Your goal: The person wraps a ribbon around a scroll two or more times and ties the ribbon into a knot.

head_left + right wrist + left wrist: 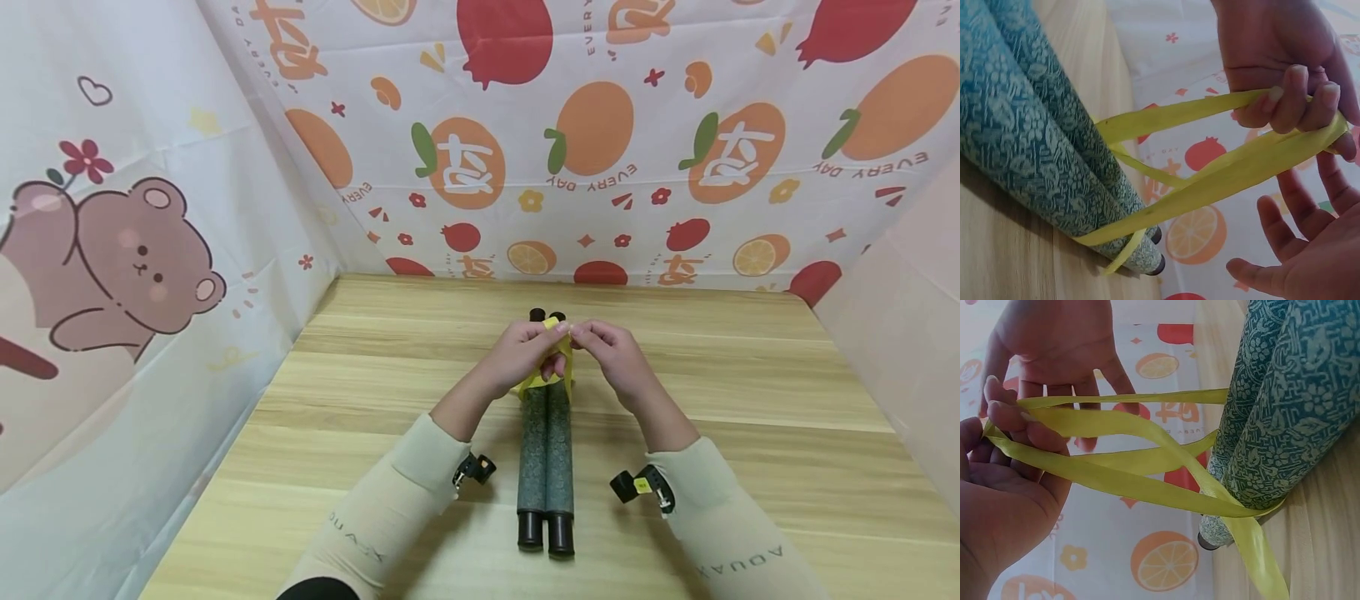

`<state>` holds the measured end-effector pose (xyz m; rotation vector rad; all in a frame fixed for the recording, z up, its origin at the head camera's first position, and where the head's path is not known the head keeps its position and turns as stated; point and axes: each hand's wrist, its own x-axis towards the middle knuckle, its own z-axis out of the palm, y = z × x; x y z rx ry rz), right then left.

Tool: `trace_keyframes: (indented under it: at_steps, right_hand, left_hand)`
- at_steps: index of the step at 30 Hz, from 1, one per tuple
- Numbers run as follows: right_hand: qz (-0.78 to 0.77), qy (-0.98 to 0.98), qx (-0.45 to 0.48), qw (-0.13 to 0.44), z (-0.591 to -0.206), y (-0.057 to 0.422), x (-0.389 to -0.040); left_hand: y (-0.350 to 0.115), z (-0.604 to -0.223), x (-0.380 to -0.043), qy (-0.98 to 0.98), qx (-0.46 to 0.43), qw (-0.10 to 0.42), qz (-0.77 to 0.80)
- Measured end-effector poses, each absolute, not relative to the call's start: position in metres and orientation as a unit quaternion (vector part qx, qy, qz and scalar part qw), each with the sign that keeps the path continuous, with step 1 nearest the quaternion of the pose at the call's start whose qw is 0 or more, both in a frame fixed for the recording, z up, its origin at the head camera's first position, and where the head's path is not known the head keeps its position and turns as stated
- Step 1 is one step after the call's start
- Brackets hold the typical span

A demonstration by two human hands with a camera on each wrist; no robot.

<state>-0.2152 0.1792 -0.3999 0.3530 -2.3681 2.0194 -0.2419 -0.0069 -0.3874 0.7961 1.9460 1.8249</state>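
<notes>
A scroll [546,458] rolled from both ends into two side-by-side tubes lies lengthwise on the table, covered in green patterned brocade with dark end knobs. Yellow ribbon [1147,490] passes around its far part, and its loops are drawn up off the tubes. Above that part, my left hand [521,354] holds the ribbon in curled fingers. My right hand [1322,262] meets it from the other side, thumb and forefinger pinching the ribbon's far bend while the other fingers spread. One loose ribbon tail [1260,562] hangs down beside the scroll in the left wrist view.
The wood-grain table [360,467] runs back to a fruit-printed cloth [525,225]. Another cloth with a bear print [142,258] hangs along the left side. Small black cameras [474,468] are strapped at both sleeve cuffs.
</notes>
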Motion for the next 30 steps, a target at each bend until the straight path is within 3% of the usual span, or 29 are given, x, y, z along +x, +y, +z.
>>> trace_keyframes:
  at_steps: [9,22,30]
  right_hand:
    - [0.71,-0.694,0.116,0.022,-0.4015,0.1815,-0.2121]
    - [0.734,-0.665,0.141,-0.002,-0.4039,0.1817,-0.2101]
    - [0.719,-0.684,0.108,0.06,-0.4039,0.1814,-0.2096]
  left_hand:
    - [-0.0077,-0.3881,-0.2427,0.679,0.265,0.188,0.659]
    - [-0.0076,-0.3885,-0.243,0.674,0.264,0.194,0.662]
    - [-0.0079,-0.3877,-0.2427,0.685,0.249,0.186,0.659]
